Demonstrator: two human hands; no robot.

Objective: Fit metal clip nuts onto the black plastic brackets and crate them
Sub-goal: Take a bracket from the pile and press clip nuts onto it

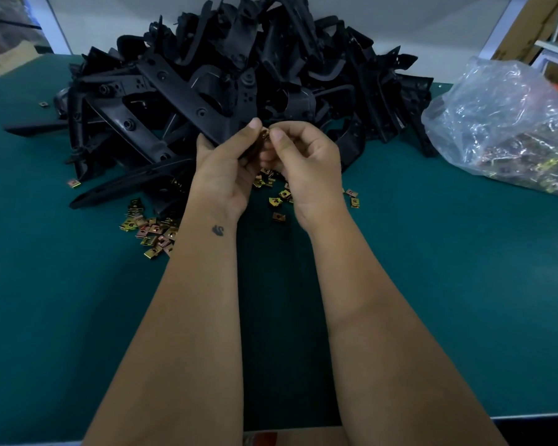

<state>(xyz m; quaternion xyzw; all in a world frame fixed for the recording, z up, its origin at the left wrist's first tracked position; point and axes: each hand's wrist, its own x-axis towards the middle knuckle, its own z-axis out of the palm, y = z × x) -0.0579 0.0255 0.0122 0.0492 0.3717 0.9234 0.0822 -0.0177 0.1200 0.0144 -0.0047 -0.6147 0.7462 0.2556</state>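
A big heap of black plastic brackets [226, 78] fills the back of the green table [432, 268]. Both hands meet in front of the heap. My left hand [226, 165] and my right hand [306, 156] pinch a small brass-coloured clip nut [266, 135] between thumbs and fingertips. Whether a bracket is also held there I cannot tell. Loose clip nuts [152, 231] lie scattered on the table below the left wrist, and more clip nuts [279, 199] lie under the hands.
A clear plastic bag [509, 123] holding more clip nuts sits at the right. Single nuts lie at the far left [44, 104] and near a bracket tip [73, 183]. Cardboard boxes [529, 30] stand behind the table at the right.
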